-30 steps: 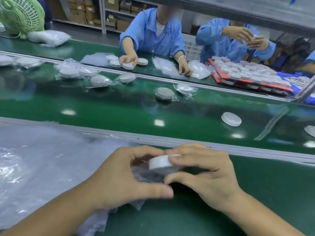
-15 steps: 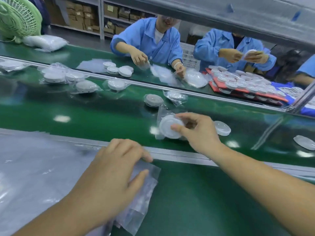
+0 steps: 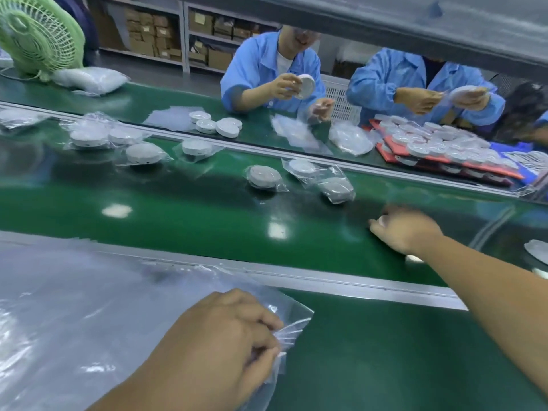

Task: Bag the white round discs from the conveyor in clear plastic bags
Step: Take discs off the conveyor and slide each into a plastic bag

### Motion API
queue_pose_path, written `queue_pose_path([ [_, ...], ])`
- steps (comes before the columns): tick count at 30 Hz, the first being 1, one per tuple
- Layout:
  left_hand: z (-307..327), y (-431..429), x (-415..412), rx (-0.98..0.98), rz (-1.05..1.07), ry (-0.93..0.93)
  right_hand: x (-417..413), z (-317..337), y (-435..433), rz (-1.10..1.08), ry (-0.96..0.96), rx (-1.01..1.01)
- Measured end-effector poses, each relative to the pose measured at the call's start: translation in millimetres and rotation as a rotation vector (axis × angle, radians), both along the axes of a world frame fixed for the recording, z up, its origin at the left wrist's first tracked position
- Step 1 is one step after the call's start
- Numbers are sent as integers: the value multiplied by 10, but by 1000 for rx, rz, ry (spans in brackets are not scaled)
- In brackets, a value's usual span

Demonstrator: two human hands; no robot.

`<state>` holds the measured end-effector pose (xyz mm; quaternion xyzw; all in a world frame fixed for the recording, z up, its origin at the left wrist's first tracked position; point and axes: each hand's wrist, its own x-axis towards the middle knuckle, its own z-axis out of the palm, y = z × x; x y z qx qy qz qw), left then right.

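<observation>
Disc (image 3: 414, 258) by the belt's (image 3: 178, 221) front edge needs grabbing next; our left hand (image 3: 219, 336) pinches a bag (image 3: 292, 314), right hand (image 3: 406, 229) is blurred, can't tell its fingers.

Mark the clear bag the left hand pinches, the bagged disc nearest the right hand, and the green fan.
clear plastic bag (image 3: 296, 314), head view: free upper corner.
bagged white round disc (image 3: 336, 186), head view: top face.
green plastic fan (image 3: 38, 40), head view: front grille.
</observation>
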<state>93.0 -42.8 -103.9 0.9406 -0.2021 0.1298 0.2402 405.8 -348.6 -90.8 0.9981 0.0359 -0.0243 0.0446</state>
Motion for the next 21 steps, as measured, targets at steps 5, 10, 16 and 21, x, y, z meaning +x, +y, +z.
queue_pose_path([
  [5,1,7,-31,-157,128,37,-664,206,190,-92,-79,913],
  [10,65,-12,-27,-320,174,89,-1827,296,294,628,-238,805],
  [16,68,-113,-48,-609,217,165,-2334,132,472,1061,-253,698],
  [21,162,-168,-95,-853,32,346,-2552,-2,763,840,-251,1312],
])
